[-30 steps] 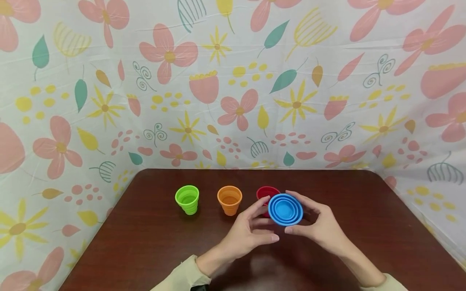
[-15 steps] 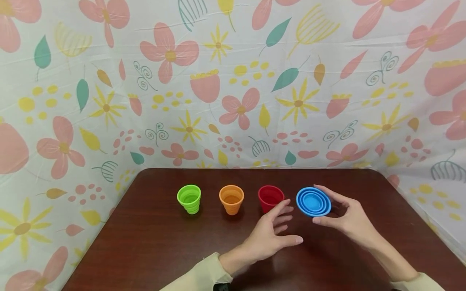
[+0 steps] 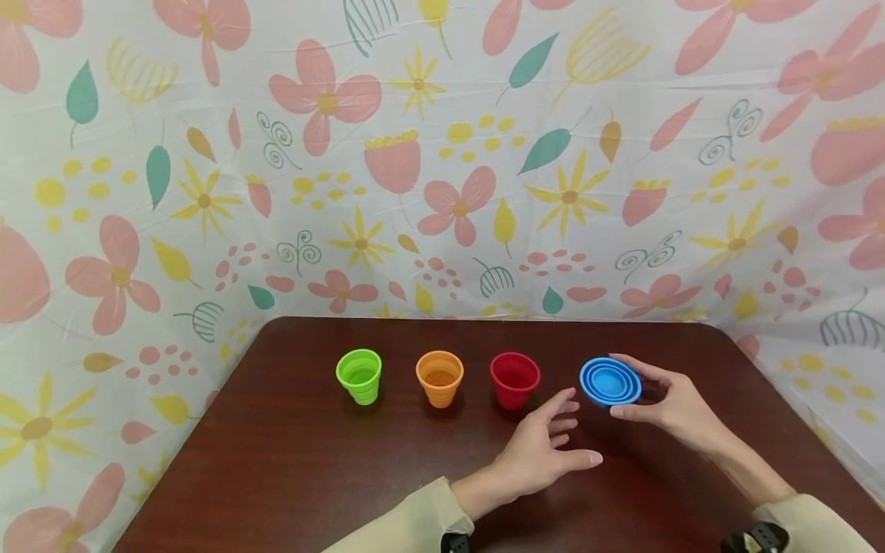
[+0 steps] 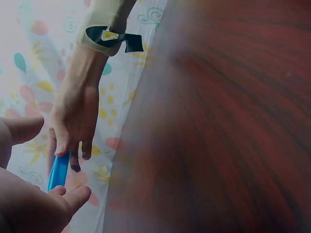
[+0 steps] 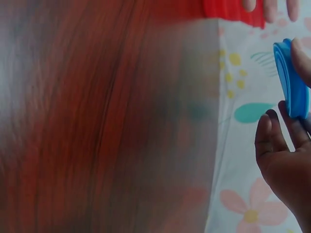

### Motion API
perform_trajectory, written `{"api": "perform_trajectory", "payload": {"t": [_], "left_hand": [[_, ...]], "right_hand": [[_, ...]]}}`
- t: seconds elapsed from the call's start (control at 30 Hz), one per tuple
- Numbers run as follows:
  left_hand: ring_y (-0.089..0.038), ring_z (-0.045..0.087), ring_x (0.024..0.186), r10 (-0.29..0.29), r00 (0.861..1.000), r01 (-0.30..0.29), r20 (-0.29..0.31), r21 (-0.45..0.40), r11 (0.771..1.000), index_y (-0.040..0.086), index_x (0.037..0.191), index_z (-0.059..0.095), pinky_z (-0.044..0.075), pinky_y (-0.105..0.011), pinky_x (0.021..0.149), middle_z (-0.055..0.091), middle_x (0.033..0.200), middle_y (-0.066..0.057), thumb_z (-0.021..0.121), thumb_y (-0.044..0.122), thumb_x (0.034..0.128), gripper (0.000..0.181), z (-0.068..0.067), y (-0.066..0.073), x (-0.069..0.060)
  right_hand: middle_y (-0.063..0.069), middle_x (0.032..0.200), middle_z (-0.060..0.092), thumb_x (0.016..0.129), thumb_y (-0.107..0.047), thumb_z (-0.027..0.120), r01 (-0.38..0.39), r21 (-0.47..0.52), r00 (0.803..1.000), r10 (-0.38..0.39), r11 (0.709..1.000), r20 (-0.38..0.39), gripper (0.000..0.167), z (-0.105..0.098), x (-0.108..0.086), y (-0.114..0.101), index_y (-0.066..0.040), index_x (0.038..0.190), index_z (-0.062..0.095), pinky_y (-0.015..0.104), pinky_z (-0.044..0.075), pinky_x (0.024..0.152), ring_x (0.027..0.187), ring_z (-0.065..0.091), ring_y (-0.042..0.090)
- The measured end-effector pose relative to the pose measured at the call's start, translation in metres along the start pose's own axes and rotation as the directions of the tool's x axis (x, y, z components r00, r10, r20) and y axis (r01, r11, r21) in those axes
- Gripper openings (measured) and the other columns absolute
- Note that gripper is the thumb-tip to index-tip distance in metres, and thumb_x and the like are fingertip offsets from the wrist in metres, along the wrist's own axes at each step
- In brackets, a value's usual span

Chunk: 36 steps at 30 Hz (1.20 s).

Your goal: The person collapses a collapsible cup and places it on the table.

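At the left end of the desk (image 3: pixel 297 468), the green cup (image 3: pixel 359 376) stands upright, drawn out to full height with its stepped wall showing. Next along, the orange cup (image 3: pixel 439 379) stands the same way, mouth up, then the red cup (image 3: pixel 515 379), also upright and deep. These three, well apart in a row, look finished.

Between the red cup and the blue one, and nearer the wearer, is the left hand (image 3: pixel 538 455): its fingers are spread, thumb well away from the rest, holding nothing.

To its right is the blue cup (image 3: pixel 610 382), roughly in line with the row and seemingly raised off the desk. It is collapsed: rings nested one inside another around a pale round base, the whole a thin disc edge-on in both wrist views. Its rim is smooth and bright. By the look of the others, extending it and standing it at the row's end would be what is left.

The right hand (image 3: pixel 679 403) pinches its right edge between thumb and fingers.
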State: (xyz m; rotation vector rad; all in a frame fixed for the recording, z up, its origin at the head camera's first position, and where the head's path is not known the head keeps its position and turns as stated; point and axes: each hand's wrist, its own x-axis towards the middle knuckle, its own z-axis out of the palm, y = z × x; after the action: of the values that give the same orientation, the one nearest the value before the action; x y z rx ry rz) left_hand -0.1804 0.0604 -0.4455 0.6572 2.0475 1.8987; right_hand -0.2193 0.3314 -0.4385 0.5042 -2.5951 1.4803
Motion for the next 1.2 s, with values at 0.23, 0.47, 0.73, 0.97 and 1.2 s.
{"api": "perform_trajectory", "payload": {"t": [0.23, 0.47, 0.73, 0.97, 1.2], "left_hand": [[-0.015, 0.063, 0.125, -0.008, 0.998, 0.008, -0.055, 0.000, 1.000, 0.013, 0.158, 0.046, 0.052, -0.023, 0.101, 0.061, 0.140, 0.007, 0.084, 0.009, 0.0896, 0.079, 0.011, -0.006, 0.012], [-0.015, 0.063, 0.124, -0.036, 0.996, 0.036, -0.081, -0.010, 0.999, 0.012, 0.157, 0.049, 0.052, -0.022, 0.099, 0.061, 0.136, 0.010, 0.085, 0.008, 0.0886, 0.077, 0.015, -0.011, 0.020], [-0.014, 0.064, 0.123, -0.077, 0.991, 0.075, -0.110, -0.023, 0.997, 0.013, 0.157, 0.049, 0.055, -0.027, 0.100, 0.062, 0.137, 0.007, 0.085, 0.008, 0.0881, 0.077, 0.013, -0.013, 0.026], [-0.010, 0.063, 0.122, -0.105, 0.988, 0.106, -0.116, 0.004, 0.994, 0.015, 0.157, 0.049, 0.055, -0.029, 0.100, 0.061, 0.142, 0.001, 0.084, 0.010, 0.0898, 0.076, 0.014, -0.017, 0.032], [-0.018, 0.063, 0.126, -0.097, 0.988, 0.100, -0.118, 0.020, 0.995, 0.014, 0.157, 0.049, 0.055, -0.029, 0.101, 0.060, 0.141, 0.000, 0.083, 0.012, 0.0903, 0.075, 0.019, -0.019, 0.039]], "right_hand": [[0.023, 0.134, 0.067, 0.087, -0.014, 0.089, -0.010, -0.021, 0.998, 0.011, 1.000, 0.062, 0.076, -0.005, 0.013, 0.021, 0.000, 0.152, 0.053, 0.027, 0.062, 0.080, 0.103, 0.070, 0.011], [0.023, 0.132, 0.068, 0.086, -0.016, 0.089, -0.013, -0.056, 0.991, 0.021, 0.998, 0.134, 0.077, -0.008, 0.025, 0.036, 0.001, 0.151, 0.053, 0.027, 0.061, 0.081, 0.103, 0.069, 0.017], [0.023, 0.133, 0.067, 0.085, -0.018, 0.091, -0.016, -0.112, 0.984, 0.036, 0.994, 0.177, 0.078, -0.009, 0.039, 0.052, 0.002, 0.150, 0.054, 0.026, 0.060, 0.080, 0.106, 0.066, 0.027], [0.024, 0.136, 0.065, 0.085, -0.020, 0.091, -0.034, -0.125, 0.978, 0.059, 0.992, 0.198, 0.079, -0.010, 0.043, 0.059, 0.003, 0.150, 0.054, 0.023, 0.057, 0.085, 0.115, 0.063, 0.034], [0.026, 0.138, 0.063, 0.083, -0.020, 0.092, -0.026, -0.136, 0.971, 0.057, 0.990, 0.231, 0.081, -0.016, 0.047, 0.063, 0.006, 0.149, 0.054, 0.019, 0.053, 0.090, 0.124, 0.058, 0.041]]}}
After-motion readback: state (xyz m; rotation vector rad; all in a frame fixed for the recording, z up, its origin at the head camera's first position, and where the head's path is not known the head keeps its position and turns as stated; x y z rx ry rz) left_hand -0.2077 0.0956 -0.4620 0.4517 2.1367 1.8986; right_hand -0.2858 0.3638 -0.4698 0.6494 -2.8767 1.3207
